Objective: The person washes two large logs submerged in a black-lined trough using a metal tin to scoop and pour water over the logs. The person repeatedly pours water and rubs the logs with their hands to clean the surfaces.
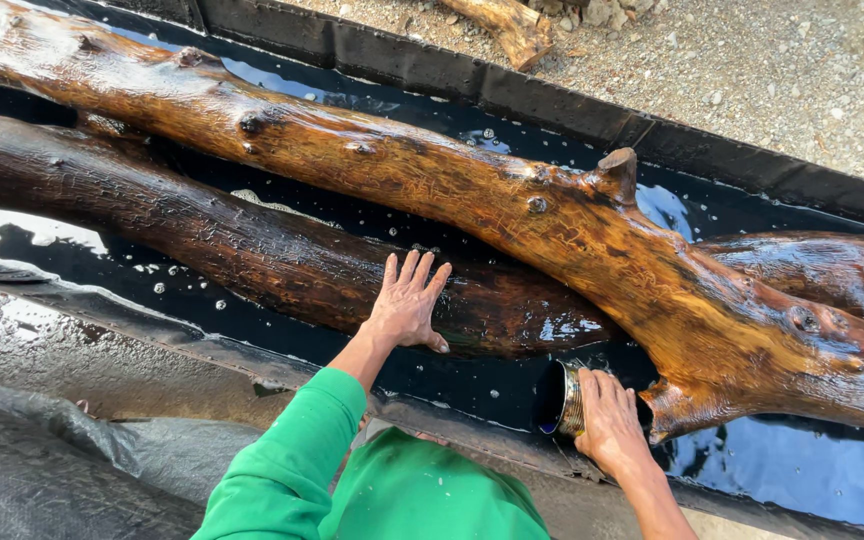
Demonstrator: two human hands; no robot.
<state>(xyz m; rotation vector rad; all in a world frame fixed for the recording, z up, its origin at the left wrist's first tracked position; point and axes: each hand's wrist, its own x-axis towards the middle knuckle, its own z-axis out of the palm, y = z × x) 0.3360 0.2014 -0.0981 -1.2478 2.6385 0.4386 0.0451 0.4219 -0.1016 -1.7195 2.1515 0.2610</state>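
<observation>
Head view looks down on 2 bare hands at a long trough. Left hand [408, 300], fingers spread and palm flat, presses on the dark wet log [252, 255], which lies low in the black liquid [802, 470]. Right hand [610, 420] is wrapped around a metal can [564, 398], tipped on its side with its open mouth facing left, just beside the cut stub of the orange-brown log [552, 215]; whether the can holds any liquid cannot be told, since its inside is dark. That lighter log lies across the dark one and glistens along its whole length. Green sleeves [292, 470] cover the person's arms on the left side.

To pour or scoop well here, the flat hand should keep the lower log steady so nothing rolls, and the can is best kept low to limit splashing.

Black-lined trough [512, 95] holds the liquid, both logs and a few floating bubbles. Gravel ground [752, 70] lies beyond its far wall, with another piece of wood [507, 25] on it.
</observation>
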